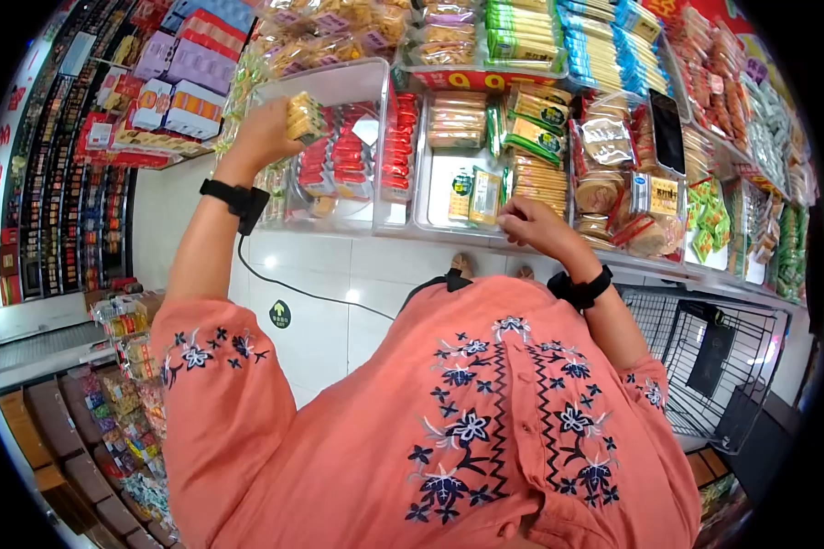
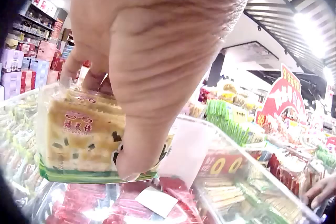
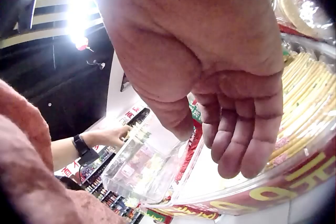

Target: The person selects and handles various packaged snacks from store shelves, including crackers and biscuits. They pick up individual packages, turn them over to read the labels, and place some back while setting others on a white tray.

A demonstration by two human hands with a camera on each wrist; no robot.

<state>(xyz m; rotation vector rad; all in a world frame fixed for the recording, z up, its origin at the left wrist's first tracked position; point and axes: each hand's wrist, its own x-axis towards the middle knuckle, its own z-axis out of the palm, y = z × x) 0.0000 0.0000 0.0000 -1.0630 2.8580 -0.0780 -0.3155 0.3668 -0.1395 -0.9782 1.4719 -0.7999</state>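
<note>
My left hand [image 1: 264, 137] grips a clear packet of crackers [image 1: 306, 119] over a clear bin [image 1: 375, 78] of red packets [image 1: 343, 151]. The left wrist view shows thumb and fingers around the packet [image 2: 86, 134], which has a green lower edge. My right hand [image 1: 536, 224], its fingers loosely bent and holding nothing, is at the front of the neighbouring bin, beside a cracker packet [image 1: 485, 197] lying there. In the right wrist view the right hand [image 3: 210, 71] hangs above the bin's edge, near long thin sticks [image 3: 304, 98].
A phone [image 1: 666, 133] lies on the packets at the right. A black wire cart [image 1: 705, 366] stands on the right, with shelves [image 1: 73, 448] at the lower left. A cable [image 1: 316, 297] hangs from the left wristband. Stacked boxes [image 1: 188, 101] are at the upper left.
</note>
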